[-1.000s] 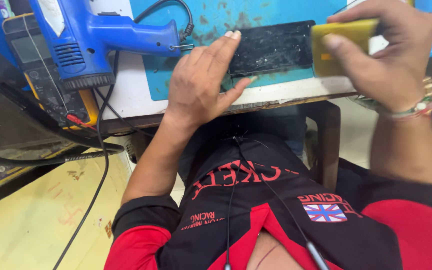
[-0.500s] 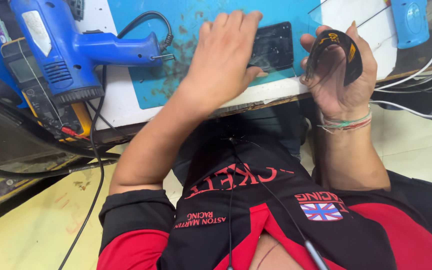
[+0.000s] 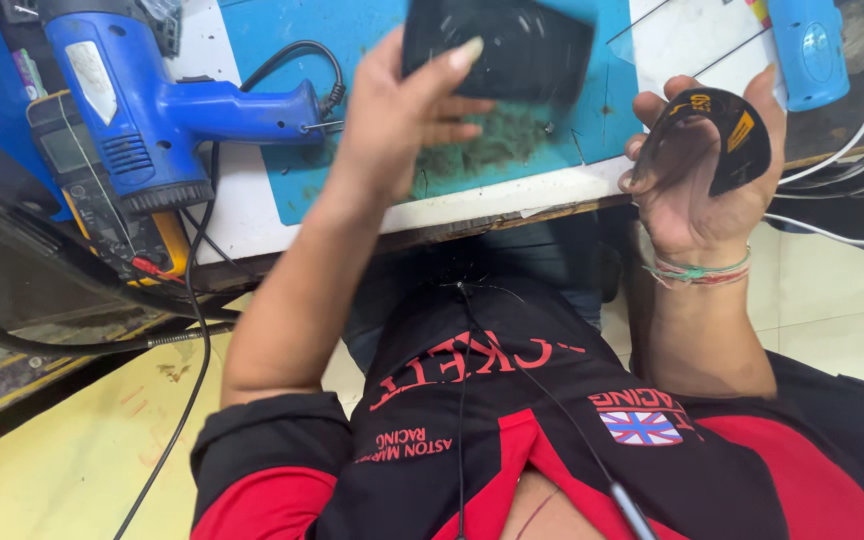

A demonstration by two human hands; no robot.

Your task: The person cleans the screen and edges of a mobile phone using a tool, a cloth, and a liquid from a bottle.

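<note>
We see the left hand closed around a dark phone panel, thumb over its face, lifting it above the blue mat near the desk's front edge. The right hand curls loosely around a bent dark film just off that edge.
</note>
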